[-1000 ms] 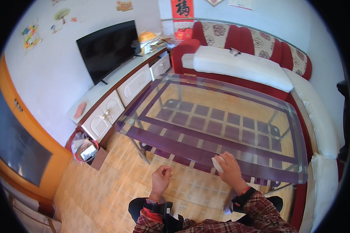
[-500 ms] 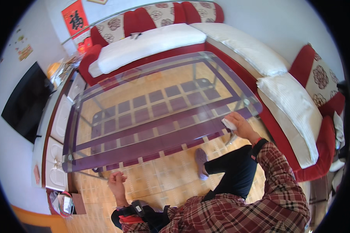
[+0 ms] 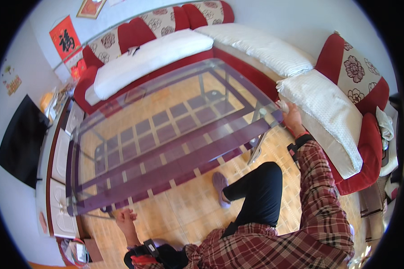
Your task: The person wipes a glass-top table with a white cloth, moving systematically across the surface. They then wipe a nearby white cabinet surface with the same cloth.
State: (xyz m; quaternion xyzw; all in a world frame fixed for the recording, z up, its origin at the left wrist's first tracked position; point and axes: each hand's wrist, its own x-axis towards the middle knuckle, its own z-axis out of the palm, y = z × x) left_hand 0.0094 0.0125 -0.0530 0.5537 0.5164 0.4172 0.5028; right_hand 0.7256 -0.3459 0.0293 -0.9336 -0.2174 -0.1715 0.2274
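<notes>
My right hand [image 3: 292,119] is closed on a small white cloth [image 3: 282,106] at the right end of a glass coffee table [image 3: 184,168]. It rests at the table's edge, close to the white sofa cover. Purple bands border the clear glass, and a purple checked lower shelf [image 3: 161,119] shows through it. My left hand [image 3: 126,220] hangs beside the table's near left corner, fingers loosely bent and apart, with nothing in them.
A red sofa [image 3: 274,85] with white covers runs along the back and right. On the left stand a long white cabinet [image 3: 63,199] and a black television [image 3: 23,141]. A tub of odds and ends [image 3: 74,251] sits on the tiled floor [image 3: 175,210] at lower left.
My right hand has slid with the white cloth from the tabletop's near right part out to its right edge. My left hand stays low by the near left corner. The view has shifted right.
</notes>
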